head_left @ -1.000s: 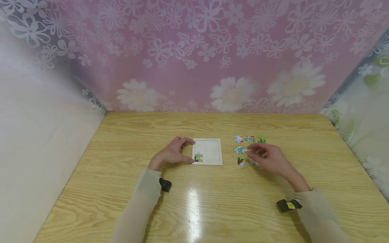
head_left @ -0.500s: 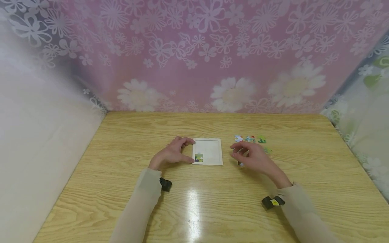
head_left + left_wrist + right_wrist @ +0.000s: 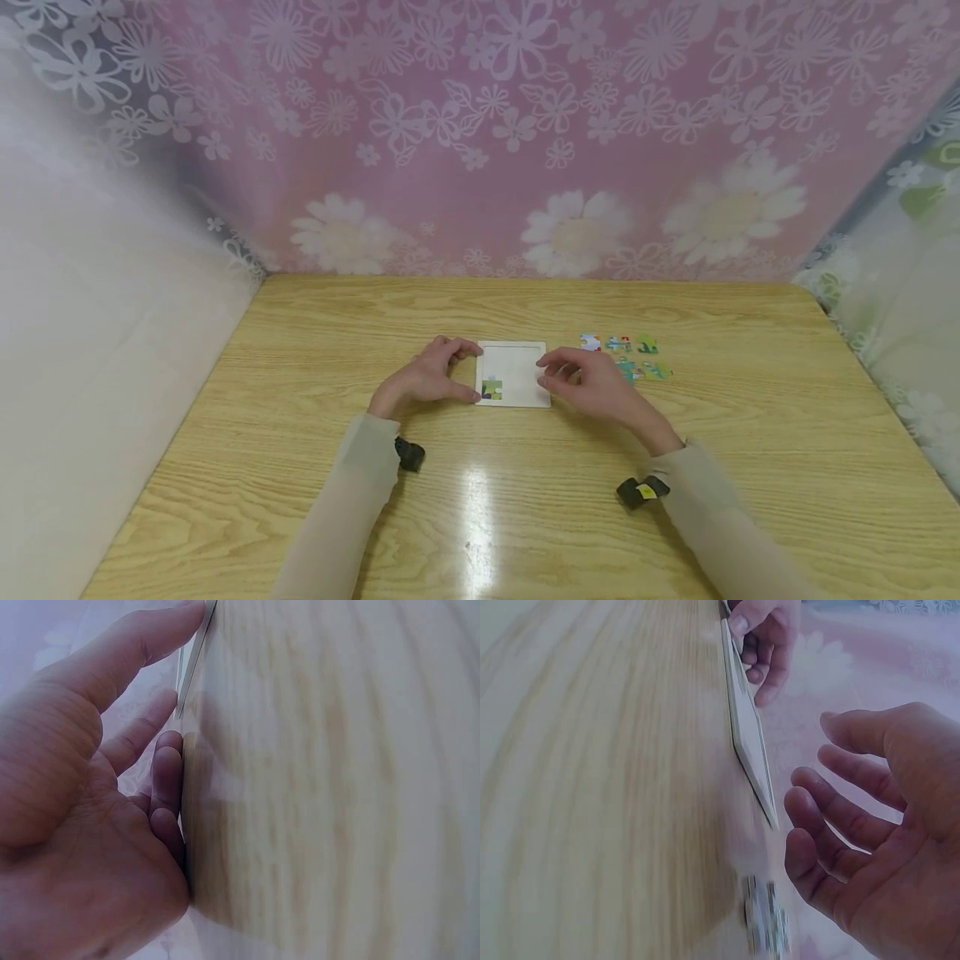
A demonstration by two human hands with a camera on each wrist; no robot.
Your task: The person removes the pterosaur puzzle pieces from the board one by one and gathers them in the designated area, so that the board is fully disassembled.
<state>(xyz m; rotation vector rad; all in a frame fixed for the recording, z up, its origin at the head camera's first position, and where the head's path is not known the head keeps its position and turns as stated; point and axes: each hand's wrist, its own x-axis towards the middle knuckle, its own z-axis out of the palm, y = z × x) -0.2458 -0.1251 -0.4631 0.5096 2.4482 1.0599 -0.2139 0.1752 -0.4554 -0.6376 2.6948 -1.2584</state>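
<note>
A square white puzzle tray [image 3: 517, 375] lies on the table. One green and purple jigsaw piece [image 3: 492, 389] sits in its lower left corner. My left hand [image 3: 423, 375] holds the tray's left side, thumb at the near corner and index finger at the far one. Over the tray's right edge hovers my right hand [image 3: 592, 383]. In the right wrist view, its fingers are loosely bent and apart from the thumb, with no piece visible between them. Several loose jigsaw pieces [image 3: 647, 344] lie flat to the right. My right hand hides part of that group.
The wood-grain table [image 3: 360, 317] runs back to a pink flowered curtain [image 3: 465, 192]. A pale curtain [image 3: 97, 333] borders the left side. A black wrist device [image 3: 641, 492] is on the right wrist; another [image 3: 409, 455] is on the left.
My right hand has moved left from among the loose pieces to the tray's right edge, uncovering some right-hand pieces and covering some left-hand ones. My left hand has stayed on the tray.
</note>
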